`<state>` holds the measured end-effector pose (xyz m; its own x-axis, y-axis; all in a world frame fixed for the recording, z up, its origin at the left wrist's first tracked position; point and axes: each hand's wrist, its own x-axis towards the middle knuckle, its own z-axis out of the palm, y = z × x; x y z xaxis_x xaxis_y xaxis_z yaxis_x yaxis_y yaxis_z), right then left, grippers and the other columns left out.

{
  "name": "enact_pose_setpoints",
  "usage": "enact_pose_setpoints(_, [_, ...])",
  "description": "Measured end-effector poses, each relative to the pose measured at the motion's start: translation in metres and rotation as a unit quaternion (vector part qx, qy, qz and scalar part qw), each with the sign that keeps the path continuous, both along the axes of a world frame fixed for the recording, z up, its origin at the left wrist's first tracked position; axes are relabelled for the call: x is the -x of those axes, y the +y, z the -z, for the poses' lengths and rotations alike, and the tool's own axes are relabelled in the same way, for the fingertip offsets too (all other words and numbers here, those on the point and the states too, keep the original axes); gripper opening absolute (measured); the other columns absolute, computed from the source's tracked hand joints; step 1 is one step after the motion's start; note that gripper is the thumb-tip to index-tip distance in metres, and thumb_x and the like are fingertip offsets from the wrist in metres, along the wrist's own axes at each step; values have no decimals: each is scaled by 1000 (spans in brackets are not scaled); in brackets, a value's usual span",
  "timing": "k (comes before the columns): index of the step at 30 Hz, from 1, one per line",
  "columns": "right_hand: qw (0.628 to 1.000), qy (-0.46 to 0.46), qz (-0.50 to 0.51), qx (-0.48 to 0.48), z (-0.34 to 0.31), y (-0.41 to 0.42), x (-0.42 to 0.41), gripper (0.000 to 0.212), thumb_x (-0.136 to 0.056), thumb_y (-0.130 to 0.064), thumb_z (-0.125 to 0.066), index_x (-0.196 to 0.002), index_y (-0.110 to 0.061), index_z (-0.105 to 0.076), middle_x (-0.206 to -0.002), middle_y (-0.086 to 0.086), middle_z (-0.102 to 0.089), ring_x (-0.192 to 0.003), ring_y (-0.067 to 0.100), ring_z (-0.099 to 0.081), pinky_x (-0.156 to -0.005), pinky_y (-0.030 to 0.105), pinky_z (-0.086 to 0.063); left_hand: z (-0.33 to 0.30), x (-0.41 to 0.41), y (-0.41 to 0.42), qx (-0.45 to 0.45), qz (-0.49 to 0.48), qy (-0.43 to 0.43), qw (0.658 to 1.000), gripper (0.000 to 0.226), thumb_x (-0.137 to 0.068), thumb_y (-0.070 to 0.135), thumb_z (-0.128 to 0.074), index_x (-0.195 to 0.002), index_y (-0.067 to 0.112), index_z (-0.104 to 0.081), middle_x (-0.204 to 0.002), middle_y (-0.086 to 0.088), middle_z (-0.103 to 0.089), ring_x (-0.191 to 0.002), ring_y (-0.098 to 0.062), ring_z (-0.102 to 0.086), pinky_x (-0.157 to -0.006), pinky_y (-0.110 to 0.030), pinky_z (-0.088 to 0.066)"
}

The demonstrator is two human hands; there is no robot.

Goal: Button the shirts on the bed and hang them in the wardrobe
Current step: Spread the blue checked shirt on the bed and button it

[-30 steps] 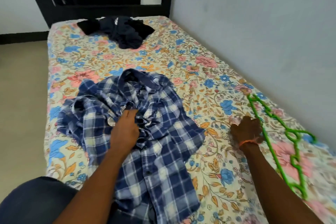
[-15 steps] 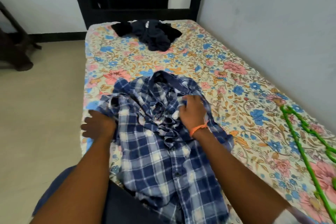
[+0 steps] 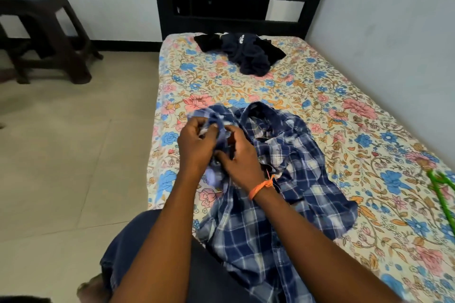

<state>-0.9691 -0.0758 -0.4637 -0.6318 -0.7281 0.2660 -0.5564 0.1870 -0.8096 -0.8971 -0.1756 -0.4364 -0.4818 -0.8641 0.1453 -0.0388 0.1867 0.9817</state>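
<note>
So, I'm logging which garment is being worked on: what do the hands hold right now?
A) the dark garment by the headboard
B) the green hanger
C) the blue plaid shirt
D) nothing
C: both the left hand and right hand grip the blue plaid shirt.

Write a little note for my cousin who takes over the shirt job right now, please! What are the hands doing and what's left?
Left hand: grips a bunched edge of the plaid shirt.
Right hand: pinches the same fabric beside it, the two hands close together.
The plaid shirt lies crumpled on the bed, its lower part hanging over the near edge.
A dark shirt lies in a heap near the headboard.
The green hanger lies at the bed's right edge.
Done: nothing hung yet.
Left: button both shirts, hang them. No wardrobe in view.
</note>
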Motion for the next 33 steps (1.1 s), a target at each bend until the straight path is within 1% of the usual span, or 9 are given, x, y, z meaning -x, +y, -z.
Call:
enact_pose_setpoints(5, [996, -20, 67, -50, -6, 19, 19, 9, -80, -6, -70, -88, -10, -68, -84, 7, -71, -79, 26, -67, -72, 42, -56, 1, -5, 16, -213, 150, 55, 964, 28, -86, 10, -73, -111, 1, -63, -107, -15, -71, -90, -21, -69, -75, -32, -59])
enact_pose_setpoints(8, [973, -214, 73, 52, -13, 37, 15, 17, -90, -13, -68, -105, -19, -68, -104, 4, -71, -95, 21, -68, -81, 38, -56, -6, -5, 28, -355, 262, 96, 892, 27, -96, 14, -58, -119, -1, -60, -107, -18, -69, -91, -26, -67, -72, -39, -61])
enact_pose_setpoints(11, [910, -383, 62, 150, -16, 58, 13, 31, -97, -17, -52, -126, -20, -61, -116, 7, -70, -97, 23, -62, -81, 38, -48, -6, -7, 28, -380, 287, 128, 870, 26, -99, 3, -48, -123, 0, -57, -109, -16, -69, -91, -26, -70, -79, -39, -61])
enact_pose_setpoints(16, [920, -362, 38, 146, -7, 71, 6, 49, -94, -8, -62, -138, -28, -53, -119, 7, -70, -108, 24, -68, -89, 43, -55, 5, -9, 36, -227, 320, 5, 920, 53, -85, -14, -60, -131, 13, -55, -125, -15, -63, -107, -32, -67, -84, -46, -59])
enact_pose_setpoints(21, [926, -309, 137, 171, -12, 66, 2, 19, -92, -16, -68, -108, -23, -73, -105, 4, -74, -102, 31, -70, -82, 43, -59, 9, -12, 47, -61, 342, -74, 935, 61, -75, -6, -75, -124, 25, -55, -108, 3, -67, -98, -11, -66, -84, -23, -56])
enact_pose_setpoints(26, [994, 15, 91, 55, -18, 72, 10, 67, -87, -2, -66, -141, -36, -45, -122, -4, -45, -105, 11, -53, -80, 16, -50, 22, -6, 49, 97, 251, -154, 951, 36, -84, 11, -55, -106, 34, -72, -87, 9, -73, -92, -14, -66, -97, -47, -44])
enact_pose_setpoints(29, [982, 182, 28, 32, -22, 75, 14, 40, -87, -7, -70, -119, -30, -68, -107, -8, -60, -99, -4, -55, -83, 15, -49, 19, -4, 51, 149, 225, -164, 949, 31, -78, 22, -48, -94, 40, -68, -73, 13, -66, -86, -20, -61, -92, -47, -41])
enact_pose_setpoints(31, [989, 118, 68, 54, -27, 77, 14, 27, -89, -8, -69, -107, -28, -72, -98, -5, -72, -88, -10, -62, -80, 13, -51, 20, -4, 45, 250, 168, -213, 929, 27, -82, 38, -56, -106, 36, -67, -98, 12, -64, -102, -21, -52, -87, -38, -34])
enact_pose_setpoints(33, [987, -35, 135, 81, -30, 79, 19, 15, -92, -12, -67, -98, -23, -76, -91, 3, -76, -83, 8, -70, -79, 32, -59, 23, -7, 38, 309, 124, -273, 902, 44, -82, 50, -66, -123, 33, -59, -122, 9, -51, -118, -19, -37, -84, -32, -20])
